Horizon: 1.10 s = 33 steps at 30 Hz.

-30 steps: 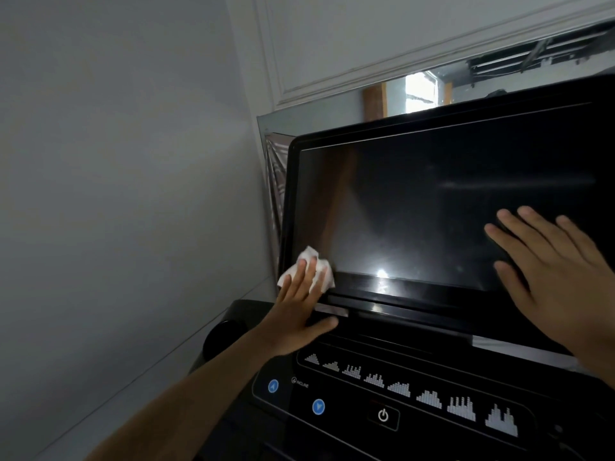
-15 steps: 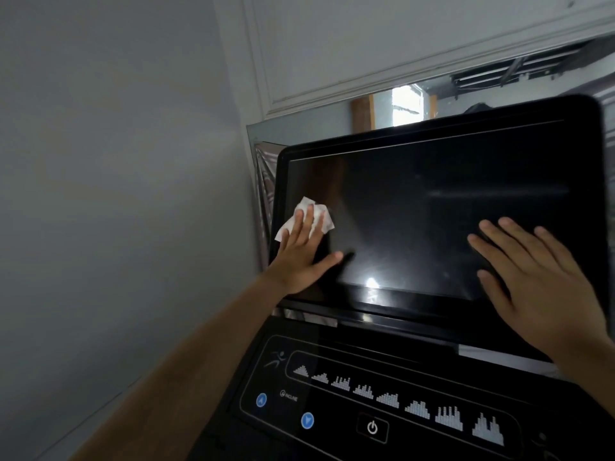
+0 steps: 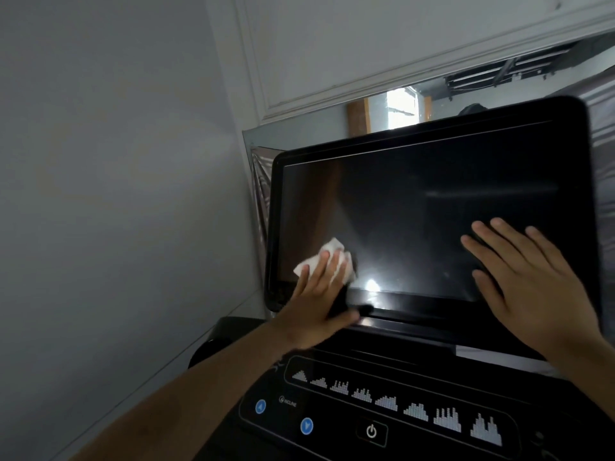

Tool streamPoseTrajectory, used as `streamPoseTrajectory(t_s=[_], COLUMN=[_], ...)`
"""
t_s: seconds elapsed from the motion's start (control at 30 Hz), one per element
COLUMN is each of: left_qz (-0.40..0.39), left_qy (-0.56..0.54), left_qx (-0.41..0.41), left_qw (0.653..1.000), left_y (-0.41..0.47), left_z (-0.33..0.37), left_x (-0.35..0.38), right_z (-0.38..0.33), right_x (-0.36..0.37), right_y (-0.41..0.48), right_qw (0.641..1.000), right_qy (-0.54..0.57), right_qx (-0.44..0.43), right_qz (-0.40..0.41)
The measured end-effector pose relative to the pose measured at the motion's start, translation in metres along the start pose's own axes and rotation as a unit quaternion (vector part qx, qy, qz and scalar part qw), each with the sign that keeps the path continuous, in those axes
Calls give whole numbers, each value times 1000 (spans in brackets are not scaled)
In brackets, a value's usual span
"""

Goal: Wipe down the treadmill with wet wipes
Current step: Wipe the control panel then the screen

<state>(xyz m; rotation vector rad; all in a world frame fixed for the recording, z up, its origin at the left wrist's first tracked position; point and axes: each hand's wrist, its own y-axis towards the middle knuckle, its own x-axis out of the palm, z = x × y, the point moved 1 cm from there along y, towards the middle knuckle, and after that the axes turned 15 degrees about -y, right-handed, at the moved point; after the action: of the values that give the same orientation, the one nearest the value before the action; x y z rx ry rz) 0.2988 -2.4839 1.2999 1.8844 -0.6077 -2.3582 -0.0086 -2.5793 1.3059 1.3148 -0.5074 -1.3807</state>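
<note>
Treadmill (image 3: 416, 341): its console fills the lower right of the view, standing close against a wall (image 3: 116, 194). Nearest is the panel (image 3: 332, 427) with its power button (image 3: 371, 431) and two blue arrow keys. Above it the left hand (image 3: 319, 304) lies flat, fingers straight, pressing a white wipe (image 3: 327, 261) against the lower left corner of the screen (image 3: 416, 201), just above the bottom bezel. The right hand (image 3: 532, 287) is spread open on the lower right of the screen, gripping nothing and seemingly bracing it. Behind the console's top edge a mirror (image 3: 376, 114) leans on the wall.

The wipe is soft, light and limp, so it probably works best pinned under flat fingers as it is now, not pinched. The screen is hard, glossy and likely slippery when wet. It may tilt on its mount and probably should not be pushed hard, so steadying it with the free palm makes sense. The panel keys could be triggered by a careless press.

Half a second ago the wipe sat higher, at mid height along the screen's left edge. It has since come down and slightly inward. The right hand has kept about the same place.
</note>
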Motion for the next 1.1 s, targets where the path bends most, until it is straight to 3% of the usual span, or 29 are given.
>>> streamPoseTrajectory(t_s=[0.17, 0.27, 0.4, 0.6, 0.73, 1.1], left_qz=[113, 142, 149, 99, 80, 186], left_qy=[-81, -89, -85, -43, -62, -151], left_qx=[-56, -95, -88, -23, -56, -177], left_qw=[989, 981, 981, 994, 993, 955], left_y=[82, 113, 110, 75, 85, 182], left_z=[-8, -8, -1, 2, 2, 13], left_x=[-56, -80, -78, -47, -55, -136], right_z=[3, 2, 2, 1, 1, 3], right_x=[2, 2, 1, 1, 1, 2], right_y=[0, 0, -1, 0, 0, 0], right_qw=[1000, 1000, 1000, 1000, 1000, 1000], right_qy=[-8, -5, -3, -8, -7, 2], right_qx=[-4, -2, -2, 0, 0, 0], right_qz=[-8, -11, -12, -12, -14, -4])
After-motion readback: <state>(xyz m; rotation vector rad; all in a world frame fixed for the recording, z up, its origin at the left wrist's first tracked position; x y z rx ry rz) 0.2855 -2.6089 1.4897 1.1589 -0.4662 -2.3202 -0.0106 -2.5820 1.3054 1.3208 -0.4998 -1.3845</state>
